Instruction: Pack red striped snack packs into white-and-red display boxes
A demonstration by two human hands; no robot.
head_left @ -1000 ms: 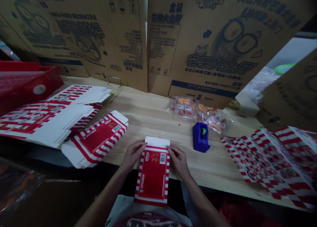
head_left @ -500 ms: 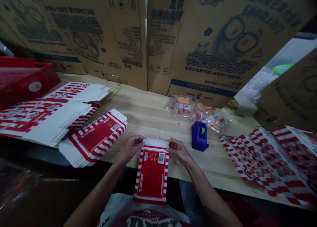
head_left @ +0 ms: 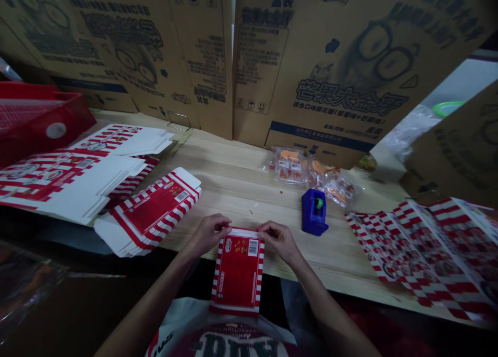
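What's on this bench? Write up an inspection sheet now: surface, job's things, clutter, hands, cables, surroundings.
Surface: pale wooden bench, with tiny red scraps on it.
Job's things: flattened red-and-white striped carton, overhanging the bench's near edge.
Clutter: blue tape dispenser, clear bags of orange snacks, striped carton blanks on the left and right.
Hands: left hand and right hand both grip the carton's far edge.
Cables: nothing seen.
Surroundings: upright printed cardboard cartons behind; red tray at far left.

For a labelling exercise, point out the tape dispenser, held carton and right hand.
Tape dispenser [head_left: 313,214], head view, blue body.
Held carton [head_left: 237,276], head view, red panel.
Right hand [head_left: 279,241], head view, back of hand.
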